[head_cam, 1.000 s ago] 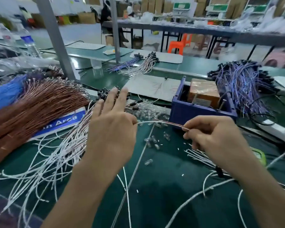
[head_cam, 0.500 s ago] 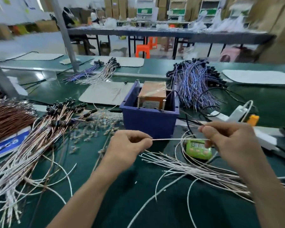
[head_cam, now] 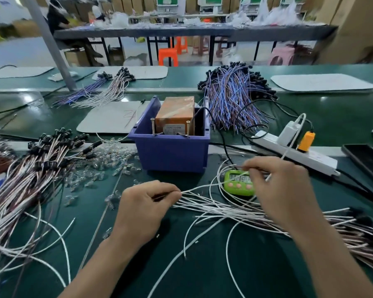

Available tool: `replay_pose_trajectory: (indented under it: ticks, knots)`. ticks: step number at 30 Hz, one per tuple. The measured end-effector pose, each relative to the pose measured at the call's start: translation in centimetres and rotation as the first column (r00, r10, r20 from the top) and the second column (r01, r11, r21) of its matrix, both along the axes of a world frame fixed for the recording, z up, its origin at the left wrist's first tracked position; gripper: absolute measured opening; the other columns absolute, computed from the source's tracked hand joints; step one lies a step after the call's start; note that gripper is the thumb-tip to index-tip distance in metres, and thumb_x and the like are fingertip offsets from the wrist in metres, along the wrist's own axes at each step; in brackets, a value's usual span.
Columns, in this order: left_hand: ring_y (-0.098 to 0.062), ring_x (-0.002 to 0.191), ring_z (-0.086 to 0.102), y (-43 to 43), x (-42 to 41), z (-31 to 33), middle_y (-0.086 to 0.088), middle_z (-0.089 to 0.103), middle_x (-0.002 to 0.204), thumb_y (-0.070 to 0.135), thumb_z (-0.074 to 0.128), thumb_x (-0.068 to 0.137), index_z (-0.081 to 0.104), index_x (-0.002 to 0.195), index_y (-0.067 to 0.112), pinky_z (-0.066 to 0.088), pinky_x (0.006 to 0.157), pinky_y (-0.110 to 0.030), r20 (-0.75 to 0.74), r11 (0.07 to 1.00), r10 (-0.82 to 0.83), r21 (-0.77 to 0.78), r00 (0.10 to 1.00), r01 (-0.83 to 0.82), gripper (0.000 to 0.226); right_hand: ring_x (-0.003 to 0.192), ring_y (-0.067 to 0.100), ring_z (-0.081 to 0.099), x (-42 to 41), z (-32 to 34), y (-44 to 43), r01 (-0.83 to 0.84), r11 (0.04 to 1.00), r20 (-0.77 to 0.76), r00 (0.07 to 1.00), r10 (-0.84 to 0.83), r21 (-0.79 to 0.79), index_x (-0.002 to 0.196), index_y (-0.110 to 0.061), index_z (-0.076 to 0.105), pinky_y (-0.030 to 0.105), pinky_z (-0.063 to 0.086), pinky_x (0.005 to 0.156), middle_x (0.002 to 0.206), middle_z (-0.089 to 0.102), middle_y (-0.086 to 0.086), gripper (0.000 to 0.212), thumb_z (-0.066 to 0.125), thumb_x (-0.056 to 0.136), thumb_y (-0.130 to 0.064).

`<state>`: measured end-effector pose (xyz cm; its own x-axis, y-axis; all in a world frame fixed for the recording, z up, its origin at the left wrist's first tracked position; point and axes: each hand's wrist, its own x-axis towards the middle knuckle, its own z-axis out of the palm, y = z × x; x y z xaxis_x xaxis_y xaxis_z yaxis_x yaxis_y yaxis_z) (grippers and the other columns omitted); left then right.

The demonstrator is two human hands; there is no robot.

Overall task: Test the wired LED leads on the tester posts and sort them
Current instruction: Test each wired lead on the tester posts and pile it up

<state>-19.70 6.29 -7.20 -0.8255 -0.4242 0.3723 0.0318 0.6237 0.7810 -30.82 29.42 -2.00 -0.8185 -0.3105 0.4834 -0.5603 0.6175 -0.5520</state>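
The green bench [head_cam: 202, 265] fills the view ahead of you; on its left lies a broad pile of brown-and-white leads [head_cam: 26, 181] with black caps at their far ends; at the back right sits a thick bundle of purple leads [head_cam: 235, 102], also black-capped. A fan of white leads [head_cam: 224, 208] spreads across the bench between your hands and runs off to the right, where it turns brown and ends in dark caps.

The blue bin [head_cam: 170, 153] stands in the middle, beyond your hands; inside it sits the orange tester box [head_cam: 174, 115], and two upright tester posts [head_cam: 152, 125] rise at the bin's front edge; no lead touches them. A white power strip [head_cam: 310, 160] lies to the right of the bin with two plugs in it.

Your left hand [head_cam: 140, 211] rests low on the bench with its fingers curled; thumb and forefinger pinch the gathered ends of the white fan. Your right hand [head_cam: 282, 190] hovers above the fan, its fingertips pressed together on a single white lead [head_cam: 233, 166] that loops to the left; you cannot tell whether its other end is in your left hand.

A green timer [head_cam: 235, 186] lies just under your right fingertips; loose clear LEDs [head_cam: 108, 155] are scattered left of the bin.
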Motion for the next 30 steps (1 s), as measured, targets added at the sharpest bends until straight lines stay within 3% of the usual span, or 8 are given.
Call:
replay_pose_trajectory:
  ticks: [4, 7, 10, 14, 17, 23, 26, 30]
  knots:
    - [0.001, 0.081, 0.071, 0.9, 0.1, -0.4, 0.025, 0.074, 0.082, 0.027, 0.084, 0.081, 0.076, 0.087, 0.044, 0.048, 0.074, -0.009, -0.01, 1.0, 0.009, -0.006, 1.0, -0.01, 0.02, 0.065, 0.009, 0.058, 1.4, -0.5, -1.3, -0.116, 0.969, 0.136, 0.987, 0.088, 0.219, 0.085, -0.031, 0.073, 0.03, 0.043, 0.065, 0.075, 0.07, -0.013, 0.018, 0.062, 0.09, -0.017]
    - [0.006, 0.077, 0.07, 0.6, 0.0, -0.2, 0.028, 0.073, 0.079, 0.021, 0.085, 0.082, 0.077, 0.078, 0.044, 0.045, 0.07, -0.002, -0.009, 0.992, 0.117, 0.04, 0.993, -0.116, 0.024, 0.073, 0.015, 0.057, 1.7, -0.6, -1.5, -0.145, 0.915, 0.268, 0.962, 0.043, 0.376, 0.087, -0.033, 0.071, 0.029, 0.04, 0.065, 0.079, 0.067, -0.012, 0.02, 0.054, 0.089, -0.024]
    - [-0.001, 0.066, 0.07, -0.4, -0.3, 0.2, 0.013, 0.076, 0.074, 0.015, 0.079, 0.088, 0.08, 0.082, 0.041, 0.05, 0.064, -0.009, -0.011, 0.945, 0.163, 0.287, 0.987, -0.153, 0.027, 0.078, 0.02, 0.062, 1.6, -0.1, -1.0, -0.177, 0.876, 0.385, 0.923, -0.01, 0.449, 0.084, -0.034, 0.071, 0.03, 0.051, 0.072, 0.087, 0.072, -0.011, 0.02, 0.052, 0.084, -0.028]
    - [-0.013, 0.065, 0.073, -1.5, -0.5, 0.3, -0.003, 0.078, 0.076, 0.0, 0.068, 0.094, 0.082, 0.082, 0.028, 0.054, 0.061, -0.016, 0.002, 0.827, 0.156, 0.547, 0.988, -0.132, 0.034, 0.069, 0.022, 0.064, 0.2, 0.4, 0.9, -0.009, 0.935, 0.363, 0.923, -0.129, 0.355, 0.07, -0.033, 0.07, 0.036, 0.057, 0.073, 0.067, 0.069, -0.007, 0.019, 0.058, 0.083, -0.026]
    - [-0.018, 0.073, 0.077, -1.6, -0.6, 0.0, 0.0, 0.079, 0.079, -0.001, 0.065, 0.096, 0.08, 0.083, 0.025, 0.056, 0.062, -0.018, 0.066, 0.875, 0.135, 0.459, 0.989, -0.151, 0.032, 0.067, 0.025, 0.062, -0.9, 0.2, 1.8, 0.143, 0.96, 0.31, 0.926, -0.216, 0.241, 0.067, -0.03, 0.068, 0.039, 0.055, 0.068, 0.065, 0.068, -0.005, 0.024, 0.058, 0.086, -0.02]
    - [0.008, 0.058, 0.066, -0.6, 0.0, 0.3, 0.025, 0.069, 0.06, 0.028, 0.086, 0.08, 0.074, 0.066, 0.042, 0.044, 0.059, -0.002, 0.093, 0.932, 0.342, 0.097, 0.935, -0.351, 0.023, 0.072, 0.029, 0.06, -1.6, -0.4, 1.8, 0.306, 0.946, 0.267, 0.908, -0.324, 0.108, 0.074, -0.027, 0.07, 0.04, 0.053, 0.071, 0.068, 0.068, -0.005, 0.023, 0.056, 0.089, -0.016]
    - [0.007, 0.059, 0.064, -0.9, 0.3, 0.7, 0.026, 0.067, 0.059, 0.042, 0.089, 0.072, 0.072, 0.077, 0.054, 0.043, 0.057, -0.005, 0.059, 0.906, 0.41, 0.091, 0.91, -0.414, 0.021, 0.076, 0.033, 0.058, -1.6, -0.8, 1.5, 0.329, 0.929, 0.234, 0.902, -0.362, 0.167, 0.077, -0.026, 0.07, 0.041, 0.053, 0.073, 0.074, 0.069, 0.0, 0.023, 0.054, 0.09, -0.016]
    - [-0.002, 0.055, 0.066, -1.7, 0.0, 0.0, 0.014, 0.072, 0.063, 0.03, 0.089, 0.076, 0.077, 0.077, 0.046, 0.05, 0.059, -0.022, 0.055, 0.915, 0.313, 0.252, 0.948, -0.316, 0.019, 0.079, 0.037, 0.056, -1.7, -1.7, 1.3, 0.355, 0.905, 0.177, 0.9, -0.399, 0.233, 0.082, -0.024, 0.071, 0.041, 0.05, 0.075, 0.079, 0.067, 0.009, 0.023, 0.052, 0.093, -0.017]
